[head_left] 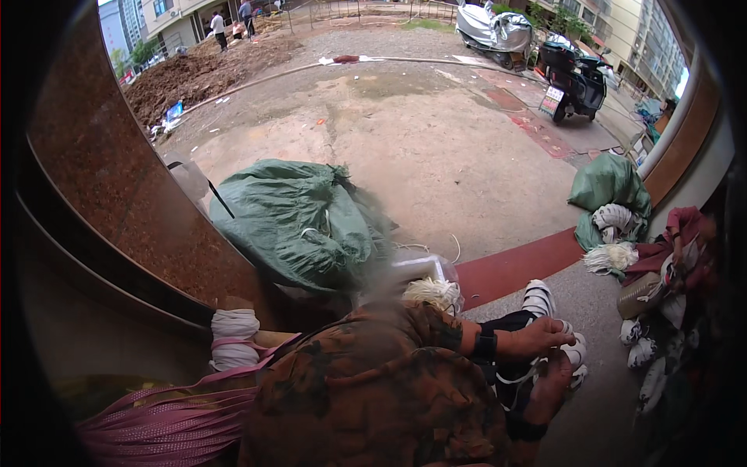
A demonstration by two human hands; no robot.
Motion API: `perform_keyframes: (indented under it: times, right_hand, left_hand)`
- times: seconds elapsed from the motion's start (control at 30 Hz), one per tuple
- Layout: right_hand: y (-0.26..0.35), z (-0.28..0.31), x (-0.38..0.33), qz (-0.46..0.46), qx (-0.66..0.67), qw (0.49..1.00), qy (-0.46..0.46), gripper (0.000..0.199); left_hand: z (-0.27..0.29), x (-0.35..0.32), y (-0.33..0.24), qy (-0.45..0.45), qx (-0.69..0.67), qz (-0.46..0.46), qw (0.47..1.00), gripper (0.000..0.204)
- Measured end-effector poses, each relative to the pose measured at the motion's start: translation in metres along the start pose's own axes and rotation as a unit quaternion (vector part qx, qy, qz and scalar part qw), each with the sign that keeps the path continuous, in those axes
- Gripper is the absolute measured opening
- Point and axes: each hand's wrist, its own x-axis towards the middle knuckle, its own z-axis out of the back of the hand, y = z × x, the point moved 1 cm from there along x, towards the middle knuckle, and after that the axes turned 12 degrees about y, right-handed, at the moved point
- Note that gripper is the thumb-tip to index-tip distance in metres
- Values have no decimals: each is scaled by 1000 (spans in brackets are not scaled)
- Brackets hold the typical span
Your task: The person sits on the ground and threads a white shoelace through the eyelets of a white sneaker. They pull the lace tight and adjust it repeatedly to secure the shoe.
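My left hand [538, 338], with a black band at its wrist, is closed in a pinch. Just below it, my right hand [549, 386] has its fingers bent up toward the left one. Whatever sits between the fingertips is too small to make out. Close behind the hands is a white banded thing with dark stripes [574, 352], partly covered by them. A thin white cord [515, 380] loops beside my right hand over dark cloth. Another white striped thing [538, 298], perhaps a shoe, lies just beyond my left hand.
A large green woven sack [292, 222] stands beside a white box with white strands [433, 293]. Pink straps [171, 416] and a white bundle [233, 340] lie at left. Another person [685, 241] sits at right near a green sack [611, 185]. Outside stands a scooter [574, 82].
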Motion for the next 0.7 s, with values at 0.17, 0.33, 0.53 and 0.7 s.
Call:
perform_keyframes:
  times: [0.17, 0.33, 0.53, 0.7]
  right_hand:
    - [7, -12, 6, 21, 197, 980, 13, 30]
    - [-1, -12, 5, -11, 202, 977, 68, 24]
    - [5, 9, -10, -27, 42, 996, 71, 7]
    - [16, 9, -20, -38, 4, 999, 4, 8]
  left_hand:
    - [-1, -1, 5, 2, 23, 35, 999, 28]
    - [4, 7, 25, -24, 42, 1, 999, 27]
    - [16, 0, 7, -80, -75, 10, 994, 27]
    - [31, -7, 2, -69, -155, -3, 986, 32]
